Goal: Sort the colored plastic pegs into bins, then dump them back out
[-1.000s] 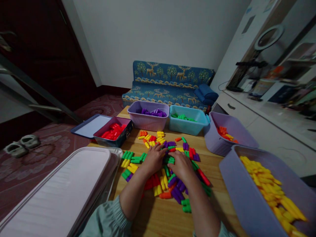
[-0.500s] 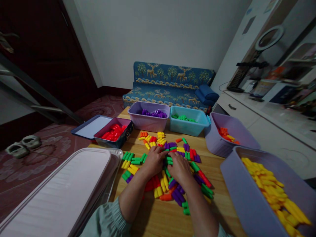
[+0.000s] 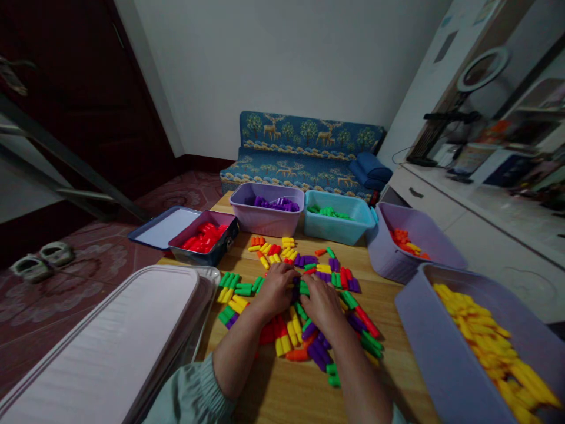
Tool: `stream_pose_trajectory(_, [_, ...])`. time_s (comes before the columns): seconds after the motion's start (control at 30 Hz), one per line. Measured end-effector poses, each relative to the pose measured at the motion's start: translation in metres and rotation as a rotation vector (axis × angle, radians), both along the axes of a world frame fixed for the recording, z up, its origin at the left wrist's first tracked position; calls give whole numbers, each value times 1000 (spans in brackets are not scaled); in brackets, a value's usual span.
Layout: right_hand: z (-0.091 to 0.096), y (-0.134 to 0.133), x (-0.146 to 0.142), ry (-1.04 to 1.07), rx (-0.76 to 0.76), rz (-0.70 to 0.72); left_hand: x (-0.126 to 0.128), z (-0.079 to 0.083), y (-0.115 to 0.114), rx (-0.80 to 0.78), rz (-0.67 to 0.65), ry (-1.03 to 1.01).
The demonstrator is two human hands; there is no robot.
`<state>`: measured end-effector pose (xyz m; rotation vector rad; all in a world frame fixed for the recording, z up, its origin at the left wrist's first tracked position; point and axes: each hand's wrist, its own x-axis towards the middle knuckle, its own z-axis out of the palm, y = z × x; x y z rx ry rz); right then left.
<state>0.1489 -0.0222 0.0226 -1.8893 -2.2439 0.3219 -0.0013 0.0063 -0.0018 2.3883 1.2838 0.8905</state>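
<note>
Many plastic building blocks lie spread over the wooden table (image 3: 273, 394), in green, yellow, red, purple and orange. Both my hands are in the middle of them, close together. My left hand (image 3: 278, 290) has its fingers curled down over a dark purple block (image 3: 295, 292) and a bit of yellow; what its fingertips grip is hidden. A green block (image 3: 304, 288) shows between the thumb and forefinger of my right hand (image 3: 322, 300), which is closed on it. Closer to me lie yellow blocks (image 3: 295, 325) and purple blocks (image 3: 318, 353).
Bins stand along the far and right edges: a lilac one (image 3: 265, 221) with purple blocks, a light-blue one (image 3: 335, 228) with green, another lilac one (image 3: 386, 247) with orange, and one (image 3: 435, 335) with yellow. A tin (image 3: 207, 256) holds red blocks. Stacked lids (image 3: 110, 341) lie left.
My left fingers have drawn back slightly to the left, away from my right hand. Fewer green pieces show between the hands, and purple now shows under the left fingers.
</note>
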Motion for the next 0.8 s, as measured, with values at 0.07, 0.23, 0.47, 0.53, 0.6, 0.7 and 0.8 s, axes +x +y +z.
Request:
stream_pose_trajectory(0.07, [-1, 0, 0, 28, 11, 6, 0, -1, 1, -2, 11, 2])
stream_pose_trajectory(0.23, [1, 1, 0, 92, 31, 18, -1, 3, 1, -30, 25, -6])
stream_pose_trajectory(0.47, [2, 8, 5, 438, 80, -106, -4, 10, 0, -84, 97, -137])
stream_pose_trajectory(0.53, [-2, 11, 5, 598, 85, -131, -2, 11, 0, -105, 101, -165])
stream_pose_trajectory(0.6, [-7, 15, 5, 727, 84, -137, -2, 15, -1, -124, 95, -169])
stream_pose_trajectory(0.7, [-15, 18, 5, 808, 88, -139, -9, 28, -1, -146, 77, -72])
stream_pose_trajectory(0.8, [-17, 18, 6, 812, 96, -138, -32, 51, -4, -218, 122, 125])
